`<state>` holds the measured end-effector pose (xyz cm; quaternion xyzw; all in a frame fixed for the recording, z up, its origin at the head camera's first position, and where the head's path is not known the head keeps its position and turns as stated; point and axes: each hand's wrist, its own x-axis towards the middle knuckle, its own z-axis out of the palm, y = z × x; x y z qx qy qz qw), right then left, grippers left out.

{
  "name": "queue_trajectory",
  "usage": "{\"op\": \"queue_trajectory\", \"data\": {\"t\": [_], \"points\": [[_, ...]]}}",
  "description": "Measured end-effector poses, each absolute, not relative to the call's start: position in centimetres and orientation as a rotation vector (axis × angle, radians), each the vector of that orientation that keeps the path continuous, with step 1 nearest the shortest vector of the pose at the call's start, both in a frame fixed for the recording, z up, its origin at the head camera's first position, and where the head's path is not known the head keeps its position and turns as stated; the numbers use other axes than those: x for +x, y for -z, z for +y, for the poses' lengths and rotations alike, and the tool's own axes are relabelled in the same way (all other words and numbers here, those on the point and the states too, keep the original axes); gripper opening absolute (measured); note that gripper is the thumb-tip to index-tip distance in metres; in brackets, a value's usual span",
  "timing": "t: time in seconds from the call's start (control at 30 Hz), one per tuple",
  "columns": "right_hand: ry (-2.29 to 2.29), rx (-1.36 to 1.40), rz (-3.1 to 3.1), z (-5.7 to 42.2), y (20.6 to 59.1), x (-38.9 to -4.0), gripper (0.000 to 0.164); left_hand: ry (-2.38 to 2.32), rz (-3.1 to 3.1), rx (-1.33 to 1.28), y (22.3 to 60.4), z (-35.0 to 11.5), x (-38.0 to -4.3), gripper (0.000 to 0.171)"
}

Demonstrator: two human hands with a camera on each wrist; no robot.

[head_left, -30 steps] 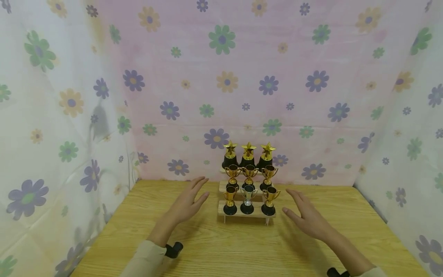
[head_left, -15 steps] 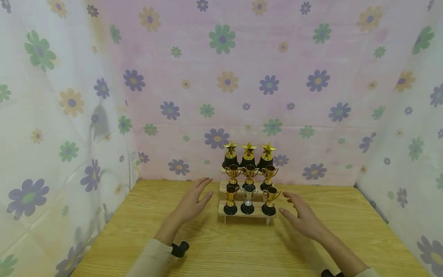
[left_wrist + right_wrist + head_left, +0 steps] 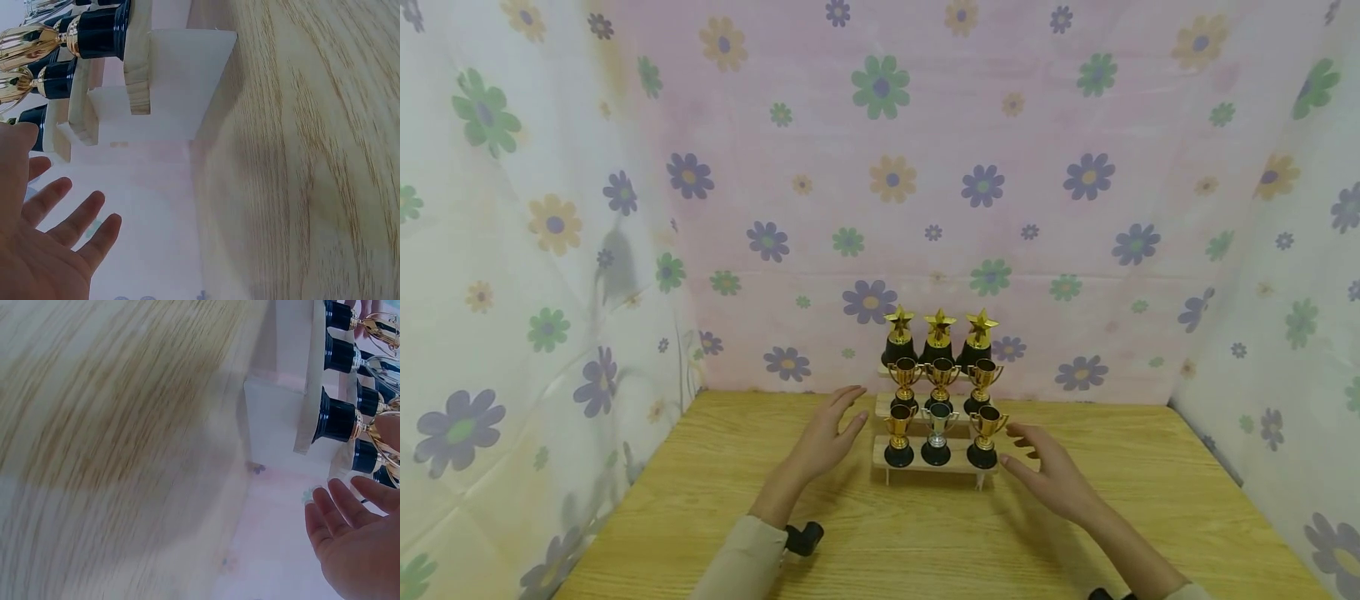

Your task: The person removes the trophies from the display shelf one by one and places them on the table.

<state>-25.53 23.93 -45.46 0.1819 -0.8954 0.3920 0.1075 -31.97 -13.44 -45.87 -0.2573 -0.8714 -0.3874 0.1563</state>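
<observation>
A three-tier wooden stand holds rows of small trophies. Gold star trophies on black bases line the top tier, and gold cups fill the middle. On the lowest tier a silver cup stands between two gold cups, the right one with a black base. My left hand hovers just left of the stand, fingers spread and nothing in them, as the left wrist view also shows. On the right, my right hand has its relaxed fingertips close to the front right gold cup, palm empty.
The stand rests on a wood-grain table, near its back edge. A flower-printed cloth hangs behind and along both sides. Black wrist mounts sit at the sleeve cuffs.
Both hands have moved inward toward the stand, the left one rightward and the right one leftward. The stand and trophies have stayed in place.
</observation>
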Motion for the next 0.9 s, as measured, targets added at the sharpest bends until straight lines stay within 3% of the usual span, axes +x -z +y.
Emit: {"op": "queue_trajectory", "data": {"t": [0.9], "points": [[-1.253,0.45,-2.612,22.0,46.1,-26.4,0.04,1.157,-2.533,-0.716,46.3,-10.7,-33.4,0.045]]}}
